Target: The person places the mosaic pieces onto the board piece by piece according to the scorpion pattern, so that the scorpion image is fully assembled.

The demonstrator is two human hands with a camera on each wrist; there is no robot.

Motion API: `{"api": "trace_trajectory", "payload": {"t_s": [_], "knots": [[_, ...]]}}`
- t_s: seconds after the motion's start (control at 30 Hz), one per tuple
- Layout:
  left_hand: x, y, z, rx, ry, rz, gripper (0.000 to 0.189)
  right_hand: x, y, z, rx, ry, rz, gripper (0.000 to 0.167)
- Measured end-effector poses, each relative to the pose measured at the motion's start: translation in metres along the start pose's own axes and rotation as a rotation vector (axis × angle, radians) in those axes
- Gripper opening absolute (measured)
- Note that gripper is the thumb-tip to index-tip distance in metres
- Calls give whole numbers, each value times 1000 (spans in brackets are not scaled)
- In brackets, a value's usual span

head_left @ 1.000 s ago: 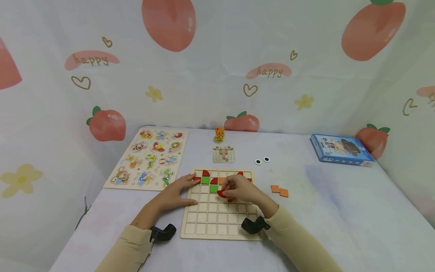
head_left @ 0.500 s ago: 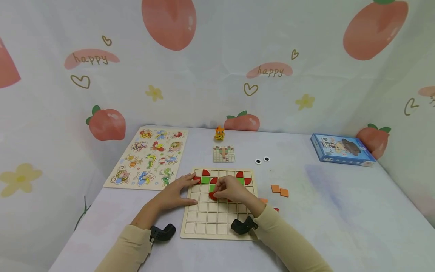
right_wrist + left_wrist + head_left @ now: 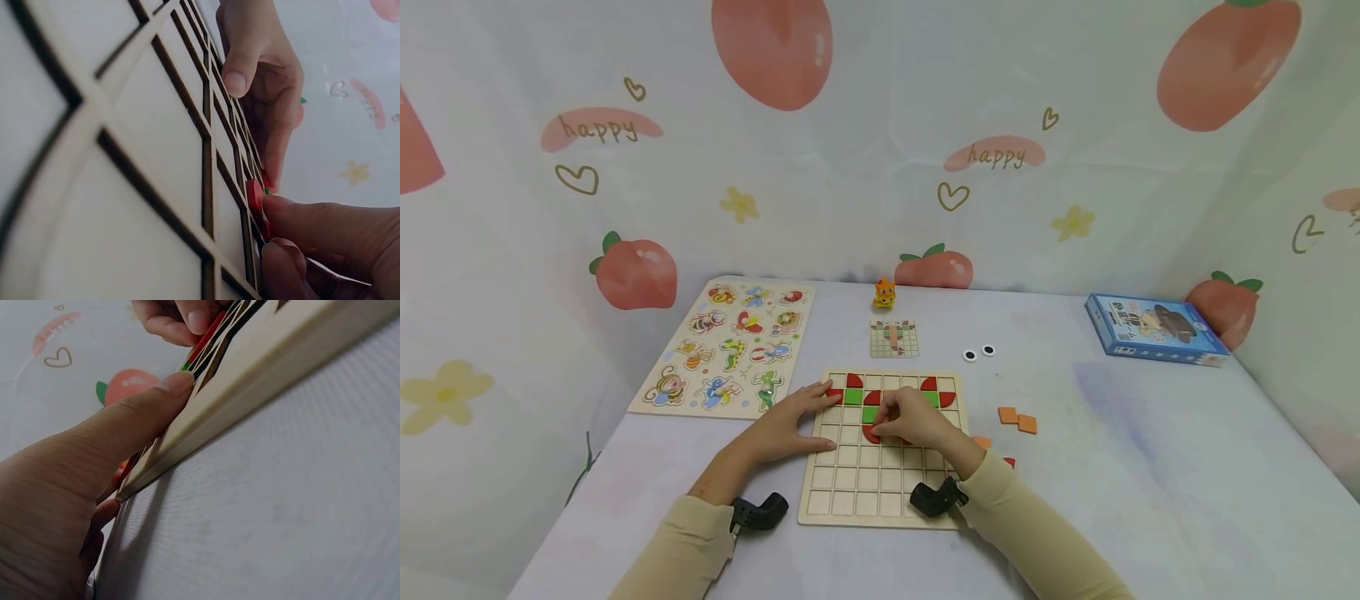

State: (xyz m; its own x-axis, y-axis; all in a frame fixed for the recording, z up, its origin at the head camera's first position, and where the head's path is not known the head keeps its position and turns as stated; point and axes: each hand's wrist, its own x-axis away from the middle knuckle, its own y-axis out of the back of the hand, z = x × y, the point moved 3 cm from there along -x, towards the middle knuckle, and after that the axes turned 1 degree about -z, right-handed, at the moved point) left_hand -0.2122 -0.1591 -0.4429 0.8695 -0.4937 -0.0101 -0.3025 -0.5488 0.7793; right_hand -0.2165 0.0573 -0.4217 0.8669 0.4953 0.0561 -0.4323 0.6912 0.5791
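In the head view a wooden grid board (image 3: 846, 479) lies on the table, with red quarter-round tiles and green square tiles (image 3: 853, 397) in its upper cells. My right hand (image 3: 912, 418) pinches a red quarter-round tile (image 3: 870, 434) between thumb and fingertips, below a green tile in the third column. The right wrist view shows that red tile (image 3: 255, 203) against the grid, partly tilted. My left hand (image 3: 781, 429) rests on the board's left edge, thumb (image 3: 140, 415) across the top and fingers spread along the side. My right hand hides several middle cells.
A small pattern card (image 3: 894, 340) lies behind the board. Two eye pieces (image 3: 970, 356) and orange square tiles (image 3: 1027, 424) are to the right. An insect puzzle board (image 3: 730, 354) lies left, a blue box (image 3: 1156, 328) far right, and a toy figure (image 3: 884, 294) at the back.
My right hand has moved left with the red tile, bringing it down to a cell below the green tile. Tiles at the board's upper right have come into view. My left hand stays put.
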Motion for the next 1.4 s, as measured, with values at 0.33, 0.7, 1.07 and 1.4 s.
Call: {"api": "trace_trajectory", "payload": {"t_s": [0.33,0.7,1.07,1.4], "knots": [[2,1,0,6,12,2,76,-3,6,-3,-41,-1,46,8],[2,1,-1,4,10,-2,75,-14,52,-27,-64,-25,10,17],[1,0,-2,3,2,-2,76,-14,106,-66,-34,-179,-197,32],[1,-1,-2,-7,0,-7,75,-4,137,-97,-64,-265,-320,38]]}}
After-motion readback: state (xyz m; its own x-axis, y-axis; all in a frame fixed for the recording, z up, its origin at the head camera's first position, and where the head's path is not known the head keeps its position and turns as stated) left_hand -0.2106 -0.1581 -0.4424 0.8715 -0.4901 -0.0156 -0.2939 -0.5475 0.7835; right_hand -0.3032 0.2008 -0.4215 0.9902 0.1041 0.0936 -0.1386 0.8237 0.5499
